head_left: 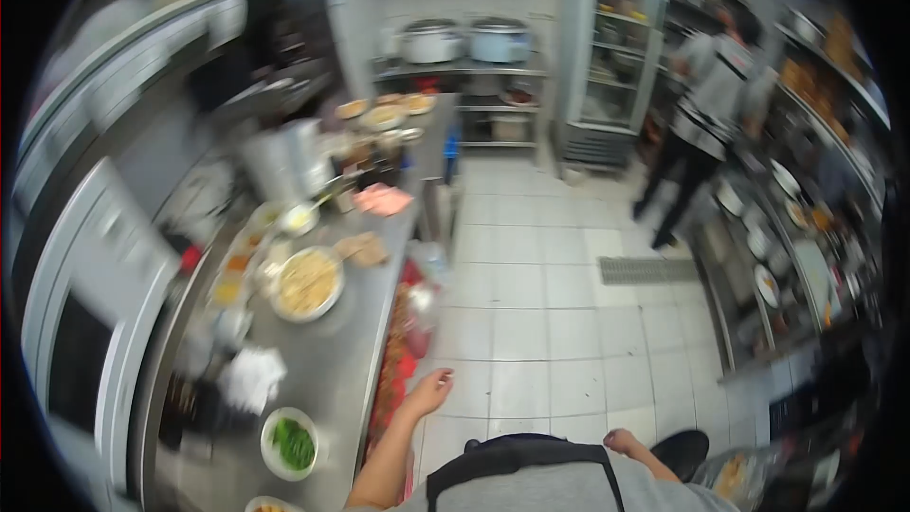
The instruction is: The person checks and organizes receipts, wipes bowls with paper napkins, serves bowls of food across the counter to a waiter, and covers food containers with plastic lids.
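Observation:
My left hand (432,392) hangs over the floor beside the steel counter (332,370), its fingers loosely bent and nothing in them. On the other side of my body, my right hand (623,442) is low with its fingers curled in, and nothing shows in it. Neither hand touches the counter. Nearest my left hand is a clear plastic bag (420,308) with reddish contents, by the counter's side. A bowl of green vegetables (293,443) stands on the near counter. Farther up is a large bowl of pale yellow food (307,283).
A white cloth (253,378), a pink cloth (383,199) and several bowls lie along the counter. Two large cookers (431,41) sit on the back shelf. A glass-door fridge (621,47) and a co-worker (713,95) are at the right. White floor tiles (512,275) surround a drain grate (646,271).

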The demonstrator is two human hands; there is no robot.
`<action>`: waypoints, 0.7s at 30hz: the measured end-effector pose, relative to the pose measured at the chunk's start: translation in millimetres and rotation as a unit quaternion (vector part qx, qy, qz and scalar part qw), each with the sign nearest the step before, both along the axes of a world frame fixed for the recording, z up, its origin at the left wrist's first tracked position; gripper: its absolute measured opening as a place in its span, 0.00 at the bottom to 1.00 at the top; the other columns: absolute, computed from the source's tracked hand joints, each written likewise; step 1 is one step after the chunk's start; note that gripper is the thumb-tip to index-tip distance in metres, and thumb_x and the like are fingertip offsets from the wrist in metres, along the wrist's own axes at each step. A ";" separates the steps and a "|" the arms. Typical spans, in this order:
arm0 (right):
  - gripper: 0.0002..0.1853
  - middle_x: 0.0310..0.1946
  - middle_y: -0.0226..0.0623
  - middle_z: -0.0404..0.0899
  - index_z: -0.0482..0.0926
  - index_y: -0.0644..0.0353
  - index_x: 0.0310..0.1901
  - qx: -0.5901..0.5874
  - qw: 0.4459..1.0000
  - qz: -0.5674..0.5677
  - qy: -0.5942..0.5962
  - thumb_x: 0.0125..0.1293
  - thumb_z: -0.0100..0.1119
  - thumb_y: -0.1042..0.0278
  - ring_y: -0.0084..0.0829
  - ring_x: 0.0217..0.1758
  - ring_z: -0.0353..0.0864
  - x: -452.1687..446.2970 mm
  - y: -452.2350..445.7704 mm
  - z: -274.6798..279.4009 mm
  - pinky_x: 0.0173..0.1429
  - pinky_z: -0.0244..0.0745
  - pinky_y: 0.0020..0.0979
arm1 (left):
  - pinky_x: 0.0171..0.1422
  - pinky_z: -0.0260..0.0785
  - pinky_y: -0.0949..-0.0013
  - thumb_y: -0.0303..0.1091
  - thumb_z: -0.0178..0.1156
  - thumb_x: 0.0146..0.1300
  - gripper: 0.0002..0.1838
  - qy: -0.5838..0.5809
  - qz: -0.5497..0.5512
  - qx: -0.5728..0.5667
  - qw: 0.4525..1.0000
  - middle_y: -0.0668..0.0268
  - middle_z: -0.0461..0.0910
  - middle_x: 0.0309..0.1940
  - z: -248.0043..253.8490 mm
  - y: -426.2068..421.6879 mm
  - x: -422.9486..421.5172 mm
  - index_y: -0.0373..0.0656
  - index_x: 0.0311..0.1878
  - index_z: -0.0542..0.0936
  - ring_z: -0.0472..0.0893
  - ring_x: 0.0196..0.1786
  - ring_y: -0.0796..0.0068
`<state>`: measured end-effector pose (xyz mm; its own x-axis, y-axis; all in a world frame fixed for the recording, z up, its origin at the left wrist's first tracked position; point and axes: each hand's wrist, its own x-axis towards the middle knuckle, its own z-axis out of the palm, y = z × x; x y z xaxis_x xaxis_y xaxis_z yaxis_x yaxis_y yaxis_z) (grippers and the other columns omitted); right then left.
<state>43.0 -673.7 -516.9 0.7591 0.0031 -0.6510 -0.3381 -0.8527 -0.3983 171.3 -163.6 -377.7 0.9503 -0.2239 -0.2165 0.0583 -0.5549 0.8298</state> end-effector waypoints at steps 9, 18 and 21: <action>0.15 0.28 0.40 0.83 0.81 0.62 0.39 -0.015 0.963 -0.216 0.157 0.53 0.50 0.64 0.30 0.29 0.84 60.7 -81.9 -29.9 0.29 0.79 0.34 | 0.50 0.71 0.61 0.35 0.54 0.58 0.18 -0.013 -0.058 0.150 0.987 0.47 0.79 0.39 -118.8 -35.5 201.4 0.36 0.50 0.75 0.80 0.44 0.53; 0.13 0.25 0.39 0.82 0.80 0.59 0.35 0.001 0.980 -0.199 -0.012 0.55 0.51 0.61 0.31 0.25 0.83 294.0 -188.6 -30.4 0.35 0.78 0.33 | 0.46 0.69 0.55 0.41 0.48 0.60 0.17 0.252 -0.093 0.244 0.932 0.51 0.79 0.36 -241.0 -76.6 230.3 0.36 0.37 0.78 0.78 0.42 0.55; 0.13 0.24 0.38 0.82 0.80 0.59 0.35 0.000 0.979 -0.188 -0.078 0.56 0.51 0.60 0.31 0.25 0.83 377.8 -216.9 -10.1 0.36 0.77 0.33 | 0.43 0.70 0.56 0.41 0.49 0.60 0.16 0.277 -0.107 0.245 0.923 0.51 0.79 0.35 -239.2 -105.7 298.8 0.36 0.37 0.78 0.78 0.39 0.58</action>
<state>420.8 -890.6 -527.0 0.7973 -0.2954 -0.5263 -0.5623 -0.6804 -0.4700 470.1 -269.3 -616.9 0.6088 -0.1392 -0.7810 0.2448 -0.9035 0.3519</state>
